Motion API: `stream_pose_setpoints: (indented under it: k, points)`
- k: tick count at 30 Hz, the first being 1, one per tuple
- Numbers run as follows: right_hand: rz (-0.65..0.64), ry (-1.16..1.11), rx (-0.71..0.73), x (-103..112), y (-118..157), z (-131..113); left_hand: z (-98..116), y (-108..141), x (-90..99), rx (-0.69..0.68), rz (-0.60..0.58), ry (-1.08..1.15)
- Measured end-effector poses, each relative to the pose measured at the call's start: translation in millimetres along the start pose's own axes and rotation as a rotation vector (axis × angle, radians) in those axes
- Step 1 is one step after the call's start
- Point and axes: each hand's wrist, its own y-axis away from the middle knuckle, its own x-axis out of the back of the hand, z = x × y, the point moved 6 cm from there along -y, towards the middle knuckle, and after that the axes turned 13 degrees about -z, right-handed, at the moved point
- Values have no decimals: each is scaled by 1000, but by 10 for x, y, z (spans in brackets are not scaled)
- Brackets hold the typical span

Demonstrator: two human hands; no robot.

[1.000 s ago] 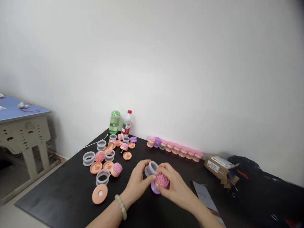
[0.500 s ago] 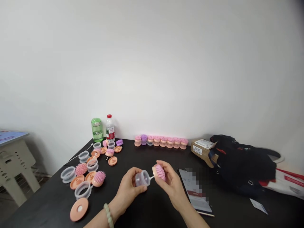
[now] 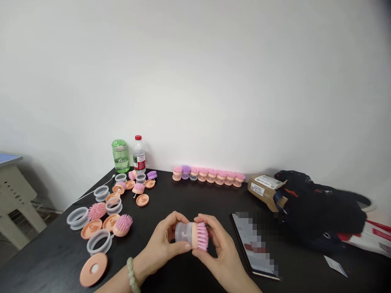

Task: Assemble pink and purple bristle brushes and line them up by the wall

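My left hand (image 3: 167,238) grips a clear, frosted plastic cup-like body (image 3: 183,233) between thumb and fingers. In my right hand (image 3: 217,248) is a round brush head (image 3: 200,236) with pink bristles and a peach base. The base sits against the open end of the clear body, both lying sideways above the table, bristles to the right. The stem that joins them is hidden inside. To the left lie loose parts: clear rings (image 3: 99,243), peach discs (image 3: 93,269) and pink brush heads (image 3: 122,225).
A row of put-together brushes (image 3: 211,176) stands along the wall. A green bottle (image 3: 121,156) and a red-capped water bottle (image 3: 139,155) are at the back left. Rightward lie a tablet-like device (image 3: 253,248), a cardboard box (image 3: 265,190), a black bag (image 3: 320,215) and a white card (image 3: 335,265).
My right hand has brought the brush head left against the clear body, so the white stem between them no longer shows. The view has shifted slightly.
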Motion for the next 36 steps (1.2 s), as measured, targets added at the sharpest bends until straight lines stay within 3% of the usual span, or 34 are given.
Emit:
stream_pose_setpoints:
  k: [11, 15, 19, 22, 25, 29, 32, 36]
  points:
    - [-76, 268, 332, -14, 11, -413, 6, 44, -73, 82, -31, 103]
    - [-141, 313, 413, -37, -11, -507, -162, 31, -126, 230, -43, 348]
    - [-232, 335, 324, -74, -12, -425, -268, 16, -182, 270, -49, 467]
    - [-182, 294, 179, -41, -16, -289, -223, 28, -163, 220, 11, 393]
    - [-89, 135, -46, 9, -33, -101, -88, 36, -155, 97, 3, 264]
    - [-109, -196, -265, -63, -48, 80, 54, 46, -146, -102, -40, 9]
    - [-86, -297, -263, -86, -49, 93, 26, 59, -105, -122, -10, 11]
    - [-15, -299, -152, -60, -24, 66, -54, 75, -45, -17, 78, 193]
